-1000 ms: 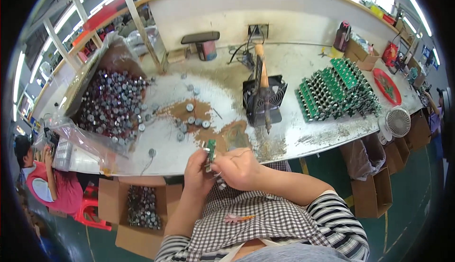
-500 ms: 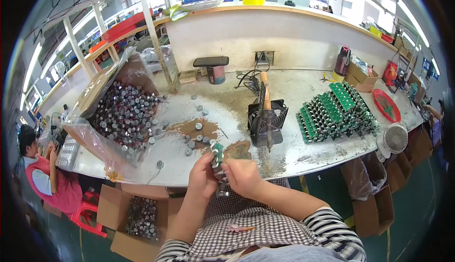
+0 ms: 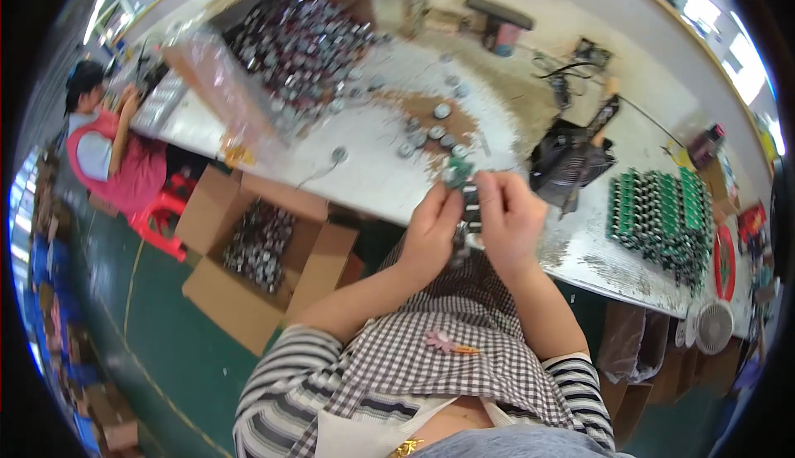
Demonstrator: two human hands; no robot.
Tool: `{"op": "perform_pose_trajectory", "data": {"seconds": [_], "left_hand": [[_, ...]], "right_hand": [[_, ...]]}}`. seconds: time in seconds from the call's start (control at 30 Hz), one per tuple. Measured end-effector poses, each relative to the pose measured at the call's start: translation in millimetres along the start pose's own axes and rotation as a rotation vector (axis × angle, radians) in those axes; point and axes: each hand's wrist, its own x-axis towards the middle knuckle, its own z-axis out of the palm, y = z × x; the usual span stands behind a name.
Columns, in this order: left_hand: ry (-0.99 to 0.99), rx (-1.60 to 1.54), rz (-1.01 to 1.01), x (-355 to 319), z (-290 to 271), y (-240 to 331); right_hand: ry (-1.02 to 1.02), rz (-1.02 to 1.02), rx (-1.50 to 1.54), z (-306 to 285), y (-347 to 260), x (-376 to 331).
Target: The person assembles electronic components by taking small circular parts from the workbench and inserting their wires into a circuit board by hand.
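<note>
Just off the bench's front edge, both hands are closed on one green circuit board (image 3: 458, 173) with small silver parts along it. My left hand (image 3: 434, 230) pinches it from the left and my right hand (image 3: 511, 214) from the right; the fingers cover much of its length. Behind the board, several small round silver motors (image 3: 441, 111) with thin wires lie loose on the bench. A heap of such motors (image 3: 302, 48) fills an open carton at the far left. To the right sits a stack of green circuit boards (image 3: 658, 218).
A black fan (image 3: 567, 156) stands right of my hands, with a wooden-handled soldering iron (image 3: 611, 89) by it. An open carton (image 3: 217, 201) on the floor holds more motors. A red tray (image 3: 725, 263) and small white fan (image 3: 715, 328) stand far right. At left, a person (image 3: 112, 143) sits working.
The view has turned left and down, so the bench appears tilted and the floor carton shows more fully. Both hands still hold the circuit board, now appearing further right and higher in view.
</note>
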Motion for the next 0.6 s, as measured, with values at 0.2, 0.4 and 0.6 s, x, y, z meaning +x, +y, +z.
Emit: {"op": "perform_pose_trajectory", "data": {"seconds": [0.2,0.4,0.6], "left_hand": [[0.0,-0.008,0.038,3.3,-13.4,6.7],[-0.115,-0.665,-0.349,0.7,-22.0,10.2],[-0.072,-0.43,-0.394,-7.1,-28.1,16.1]], "right_hand": [[-0.028,0.144,0.097,18.2,9.2,-54.3],[-0.048,0.099,0.0,11.4,6.5,-41.8],[0.002,-0.219,-0.123,11.0,25.0,-45.7]]}}
